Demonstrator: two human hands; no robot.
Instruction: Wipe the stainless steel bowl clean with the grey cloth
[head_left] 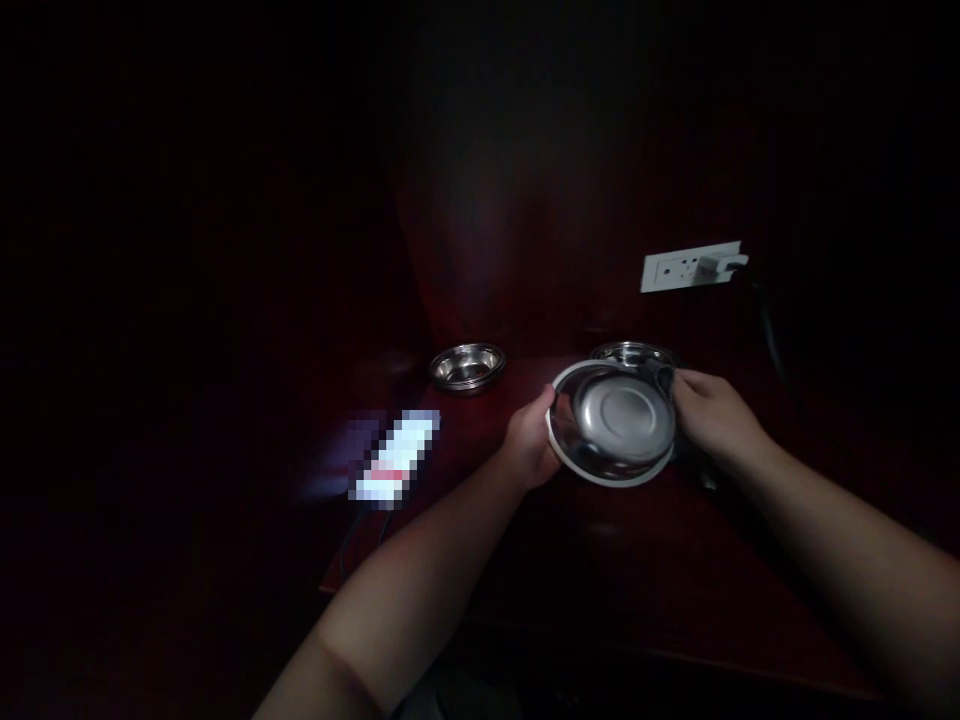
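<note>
"Condition?"
"We note a shiny steel bowl [626,420], underside showing, over the surface [540,560]; left fingers [541,402] grip its rim, right fingers [688,380] hold dark cloth [660,376] against it."
"Clearance?"
"Gap leftward to metal dishes [469,371]; near edge [675,656] well apart."

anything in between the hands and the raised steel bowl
Yes, on one side: what looks like a dark cloth sits between the right hand and the steel bowl. Nothing visible separates the left hand from its rim.

Both forearms [435,560] and hands [531,442] are bare, with dim greyish clothing [457,695] below.
</note>
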